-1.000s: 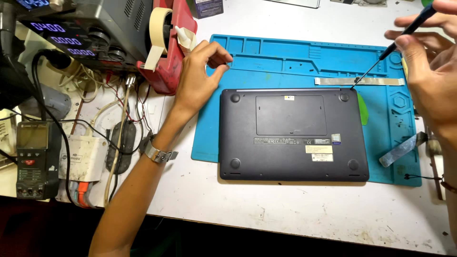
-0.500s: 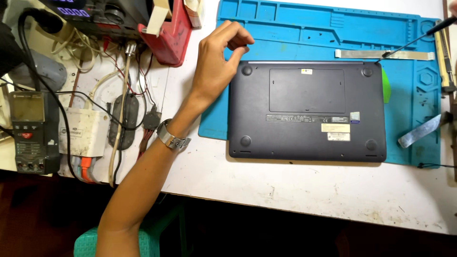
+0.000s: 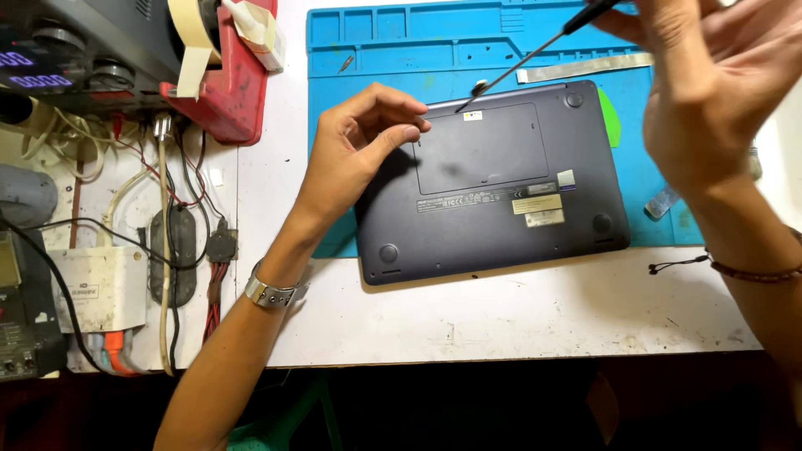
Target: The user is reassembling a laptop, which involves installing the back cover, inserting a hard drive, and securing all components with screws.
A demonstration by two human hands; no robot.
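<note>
Laptop: dark grey plastic laptop (image 3: 501, 188), underside up, lies on the blue silicone work mat (image 3: 393, 50).
Left hand: left hand (image 3: 355, 154) rests at its upper-left corner, fingers pinched narrow, holding nothing visible.
Right hand: right hand (image 3: 710, 79) grips a thin black-handled screwdriver (image 3: 522, 58), tip at the laptop's top edge.

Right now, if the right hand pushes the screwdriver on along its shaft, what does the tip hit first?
The laptop. The right hand holds the screwdriver slanting down-left, tip at the laptop's far edge by a small sticker. Whether it already touches is unclear.
</note>
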